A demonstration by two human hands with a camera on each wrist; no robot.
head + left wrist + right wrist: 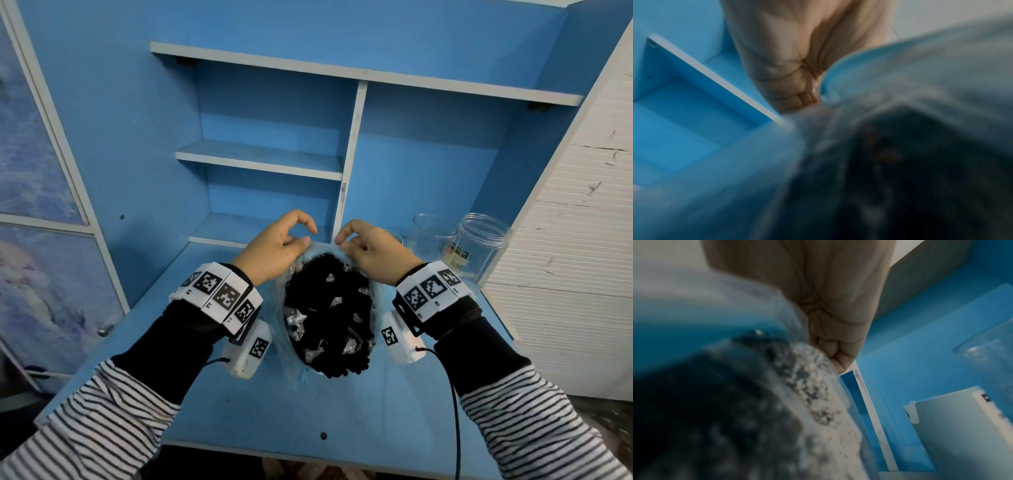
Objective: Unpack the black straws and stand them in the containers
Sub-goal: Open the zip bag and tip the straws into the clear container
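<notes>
A bundle of black straws [329, 315], still inside a clear plastic bag [281, 298], stands on end at the middle of the blue tabletop [274, 404], so that the head view looks down on the packed straw ends and on bits of crinkled film lying among them. The left hand [274, 248] pinches the far left rim of the bag between thumb and fingers, with the index finger arched above. The right hand [371, 250] pinches the far right rim in the same way, just beside the left, so the two sets of fingertips are near each other at the far edge of the bag's mouth.

The left wrist view is blurred; it shows curled fingers [803, 97] against the bag's film and a dark mass of straws below. The right wrist view shows curled fingers [830, 350] closed on the film at the edge of the bundle.

To the right, at the far right of the tabletop, stand two clear containers side by side: a plain clear jar [431, 233] and, right of it, a wider clear jar with a label [486, 246]. Both stand upright, apart from the bundle. Behind the hands rises a blue shelf unit [260, 161] with white-edged boards.
</notes>
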